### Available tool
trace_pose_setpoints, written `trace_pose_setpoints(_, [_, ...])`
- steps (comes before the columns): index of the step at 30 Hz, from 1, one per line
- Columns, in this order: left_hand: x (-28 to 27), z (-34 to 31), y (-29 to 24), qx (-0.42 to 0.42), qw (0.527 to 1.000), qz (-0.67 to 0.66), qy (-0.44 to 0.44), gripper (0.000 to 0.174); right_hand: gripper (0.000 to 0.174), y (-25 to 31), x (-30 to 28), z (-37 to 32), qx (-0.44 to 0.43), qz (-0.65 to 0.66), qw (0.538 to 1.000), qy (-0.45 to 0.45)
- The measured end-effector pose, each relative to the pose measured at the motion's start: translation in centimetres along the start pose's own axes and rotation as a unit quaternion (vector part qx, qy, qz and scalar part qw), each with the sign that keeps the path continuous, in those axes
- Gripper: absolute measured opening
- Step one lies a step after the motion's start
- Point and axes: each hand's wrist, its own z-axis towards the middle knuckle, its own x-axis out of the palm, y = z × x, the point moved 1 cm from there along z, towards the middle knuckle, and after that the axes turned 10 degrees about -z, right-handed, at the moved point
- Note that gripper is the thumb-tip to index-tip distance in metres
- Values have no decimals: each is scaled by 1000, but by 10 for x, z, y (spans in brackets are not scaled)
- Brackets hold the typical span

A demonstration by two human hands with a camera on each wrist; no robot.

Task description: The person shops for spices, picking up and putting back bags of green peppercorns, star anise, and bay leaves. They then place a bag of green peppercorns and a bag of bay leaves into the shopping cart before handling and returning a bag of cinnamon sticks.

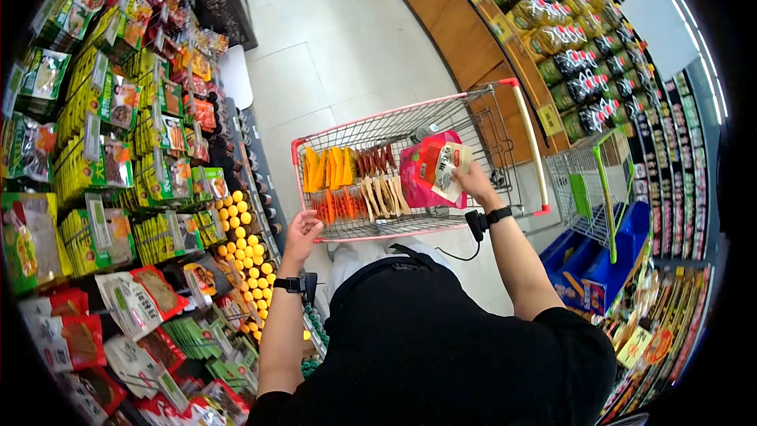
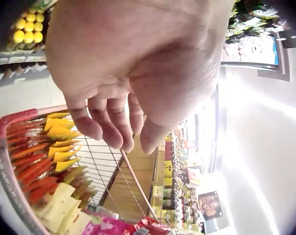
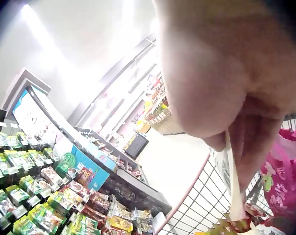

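My right hand (image 1: 475, 183) pinches a cream-coloured food packet (image 1: 451, 172) between thumb and fingers, over the right part of a wire shopping cart (image 1: 378, 229). In the right wrist view the packet (image 3: 234, 188) shows edge-on. Beneath it lies a bright pink bag (image 1: 412, 183) with a red packet (image 1: 430, 164) overlapping it. My left hand (image 1: 302, 235) holds nothing; its fingers are loosely bent beside the cart's near left corner. Upright rows of yellow packets (image 1: 331, 168), dark red packets (image 1: 375, 160), orange packets (image 1: 341, 206) and cream packets (image 1: 385, 196) fill the cart's left half.
Shelves of hanging food packets (image 1: 110, 158) line the left, with yellow-capped jars (image 1: 244, 248) low beside the cart. Bottles (image 1: 560, 35) stand on a wooden-fronted shelf (image 1: 473, 47) at right. A second cart (image 1: 587, 181) and blue bins (image 1: 607, 252) sit right of me.
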Motion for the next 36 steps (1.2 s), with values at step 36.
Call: trace_pose_setpoints(36, [129,-125,135,-89,951,250,-161,26,32,-205,133,86,145,121,919,346])
